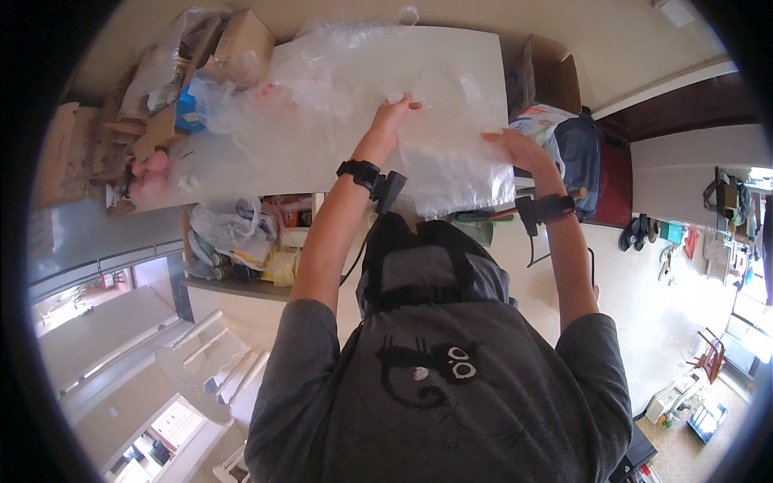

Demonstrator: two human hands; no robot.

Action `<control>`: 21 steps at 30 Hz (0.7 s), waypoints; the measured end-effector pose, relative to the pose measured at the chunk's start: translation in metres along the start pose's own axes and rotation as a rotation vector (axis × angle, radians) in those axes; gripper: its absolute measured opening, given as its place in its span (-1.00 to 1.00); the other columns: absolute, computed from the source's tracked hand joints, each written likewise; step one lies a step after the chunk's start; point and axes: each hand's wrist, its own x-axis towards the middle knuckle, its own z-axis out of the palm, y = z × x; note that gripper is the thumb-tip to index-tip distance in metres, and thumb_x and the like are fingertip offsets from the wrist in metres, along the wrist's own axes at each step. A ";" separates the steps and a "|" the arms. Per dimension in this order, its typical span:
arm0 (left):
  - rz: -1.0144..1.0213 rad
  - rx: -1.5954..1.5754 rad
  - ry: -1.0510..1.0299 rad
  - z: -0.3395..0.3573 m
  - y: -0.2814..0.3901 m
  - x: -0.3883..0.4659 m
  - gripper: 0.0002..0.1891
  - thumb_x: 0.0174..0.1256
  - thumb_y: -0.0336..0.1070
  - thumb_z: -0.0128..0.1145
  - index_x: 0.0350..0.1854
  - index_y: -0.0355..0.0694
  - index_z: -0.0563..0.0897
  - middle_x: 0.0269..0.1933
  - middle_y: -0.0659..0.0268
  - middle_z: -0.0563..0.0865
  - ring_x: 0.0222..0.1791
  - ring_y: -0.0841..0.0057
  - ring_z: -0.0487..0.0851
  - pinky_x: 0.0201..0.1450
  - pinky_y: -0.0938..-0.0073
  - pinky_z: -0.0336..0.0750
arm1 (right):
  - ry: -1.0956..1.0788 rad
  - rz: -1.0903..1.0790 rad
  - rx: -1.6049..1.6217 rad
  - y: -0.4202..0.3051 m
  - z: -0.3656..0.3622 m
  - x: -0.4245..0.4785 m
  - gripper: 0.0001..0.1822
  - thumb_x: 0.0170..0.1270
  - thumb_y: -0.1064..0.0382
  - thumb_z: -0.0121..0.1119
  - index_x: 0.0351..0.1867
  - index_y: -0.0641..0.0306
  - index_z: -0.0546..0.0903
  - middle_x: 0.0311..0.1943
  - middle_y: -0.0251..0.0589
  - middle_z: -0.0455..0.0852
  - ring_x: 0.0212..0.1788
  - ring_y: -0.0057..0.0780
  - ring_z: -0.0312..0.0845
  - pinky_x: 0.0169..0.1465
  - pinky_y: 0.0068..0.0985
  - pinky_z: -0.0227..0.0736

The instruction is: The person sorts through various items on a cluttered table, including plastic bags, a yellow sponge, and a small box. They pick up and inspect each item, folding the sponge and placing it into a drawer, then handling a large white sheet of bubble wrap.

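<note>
A clear plastic bag or sheet lies over the front right part of a white tabletop, its lower end hanging at the front edge. My left hand is at the upper left part of this plastic, fingers bent; whether it pinches the film is hard to tell. At the right side of the same plastic is my right hand, its fingertips on or just over the film. More crumpled clear plastic covers the back left of the table. Both wrists wear black straps with small devices.
Cardboard boxes, a blue box and pink items crowd the table's left end. An open carton stands beyond its right edge, near a dark suitcase. Filled plastic bags sit on a shelf below.
</note>
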 end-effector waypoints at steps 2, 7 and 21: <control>0.051 0.147 0.052 0.003 0.001 0.000 -0.69 0.20 -0.17 0.06 -0.13 -0.29 0.45 -0.19 0.25 0.59 -0.19 0.45 0.58 -0.18 0.41 0.52 | 0.080 -0.024 -0.155 0.003 0.000 0.000 -0.65 0.08 0.26 0.17 -0.09 0.33 0.49 -0.26 -0.27 0.60 -0.28 -0.57 0.53 -0.23 -0.62 0.45; -0.010 0.270 -0.129 0.011 0.011 -0.026 -0.74 0.13 -0.21 0.15 -0.26 -0.27 0.45 -0.27 0.27 0.59 -0.26 0.52 0.59 -0.27 0.50 0.53 | 0.400 -0.199 -0.226 0.016 -0.006 0.012 -0.74 0.00 0.28 0.22 -0.26 0.36 0.56 -0.49 -0.29 0.61 -0.47 -0.55 0.53 -0.40 -0.63 0.42; 0.087 0.134 -0.238 0.023 -0.017 -0.048 -0.48 0.02 -0.16 0.17 0.00 -0.37 0.41 -0.10 0.20 0.59 -0.10 0.41 0.56 -0.03 0.44 0.40 | 0.073 -0.287 -0.044 -0.009 0.011 -0.035 -0.74 0.01 0.31 0.21 -0.26 0.42 0.56 -0.36 -0.20 0.63 -0.33 -0.50 0.57 -0.27 -0.58 0.47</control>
